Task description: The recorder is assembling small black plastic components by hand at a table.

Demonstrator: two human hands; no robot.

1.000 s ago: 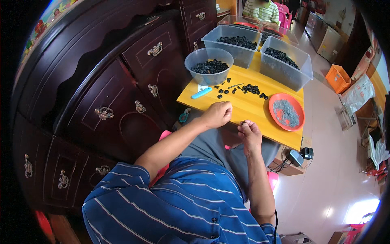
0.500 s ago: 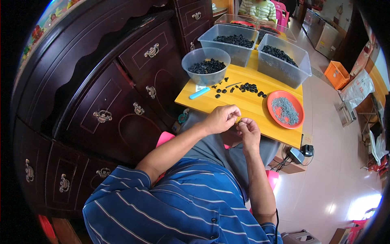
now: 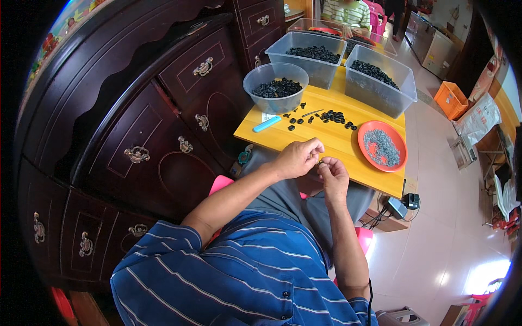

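Over the near edge of the yellow table (image 3: 321, 142), my two hands are close together. My right hand (image 3: 334, 178) pinches a small black part (image 3: 320, 163) between thumb and fingertips. Beside it my left hand (image 3: 296, 160) has its fingers closed; whatever they grip is too small to make out. Beyond my hands lie several loose black parts (image 3: 333, 116) and a thin dark rod (image 3: 312, 113). A light blue handled tool (image 3: 267, 124) rests left of them. To the right, a red plate (image 3: 403, 148) carries a heap of small grey pieces (image 3: 383, 146).
A round clear bowl (image 3: 250, 89) and two clear bins, one left (image 3: 326, 76) and one right (image 3: 375, 96), hold black parts. Dark drawers (image 3: 179, 108) stand left. Another person (image 3: 348, 15) sits at the far end. A power adapter (image 3: 397, 207) is by the table's right corner.
My hands stay nearly in place, the left fingers shifting slightly. In the background, the other person has moved a little and a standing figure shows more.
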